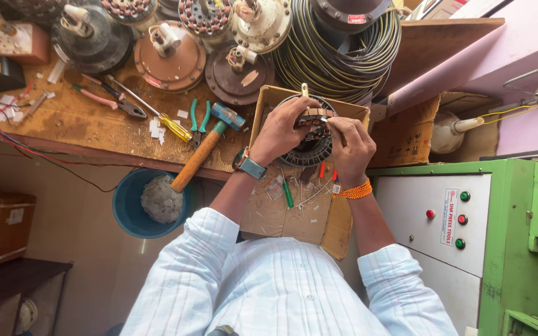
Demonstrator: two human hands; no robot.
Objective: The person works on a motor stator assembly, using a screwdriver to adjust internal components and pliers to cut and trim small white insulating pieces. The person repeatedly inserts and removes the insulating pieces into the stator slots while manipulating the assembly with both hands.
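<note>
A round black stator ring with copper windings point(311, 147) lies inside an open cardboard box point(269, 208) at the bench's edge. My left hand point(278, 132) grips the ring's upper left rim, a watch on its wrist. My right hand point(351, 148), with an orange thread band at the wrist, pinches the upper right part of the windings. Small loose bits and a green-handled tool point(287, 194) lie on the box flap below the ring.
The wooden bench point(94, 124) carries a hammer point(202, 149), a yellow screwdriver point(172, 126), pliers point(199, 118), several fan motor housings point(168, 55) and a coil of striped wire point(337, 53). A blue bucket point(132, 208) stands below. A green machine with push buttons point(462, 218) is at right.
</note>
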